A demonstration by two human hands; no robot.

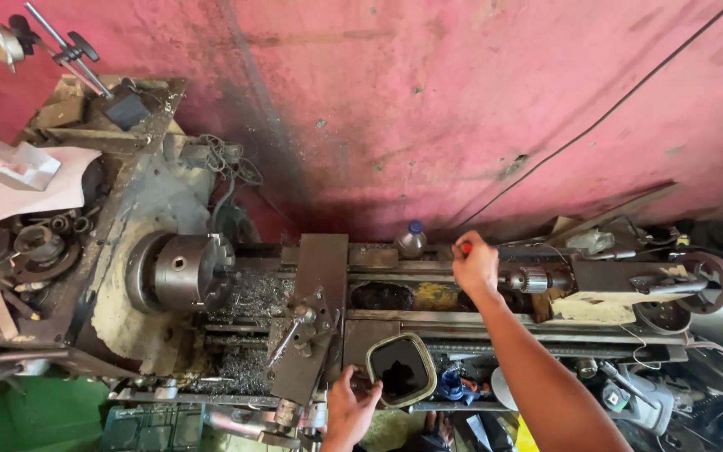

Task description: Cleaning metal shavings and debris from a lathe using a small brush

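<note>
From the head camera, looking down over a worn, oily metal lathe that runs left to right in front of a stained pink wall.

The person's right hand reaches across the bed toward the far side. It is clenched around a small red-handled tool, of which only the red tip shows above the fist. Which way the tool's working end points cannot be made out, since the fist hides it; the red end sticks up and slightly left, toward the wall. The fist sits just left of the drill chuck mounted on the tailstock.

The left hand is low at the near edge, fingers curled onto something at the front of the carriage. Whether it is truly gripping or only resting there is hard to tell, since the part is hidden under the hand. Just to its right lies a rounded black tray with a pale rim.

The drill chuck's long axis lies along the bed, its nose pointing left toward the three-jaw chuck on the headstock, well apart from it. Metal shavings lie heaped between.

To my eye, the work at the tailstock would go best with the right wrist kept clear of the shavings and the tool seated squarely before turning, while the left hand holds the carriage steady and away from the big chuck.

A small plastic bottle with a blue cap stands upright by the wall, near the right fist.
</note>
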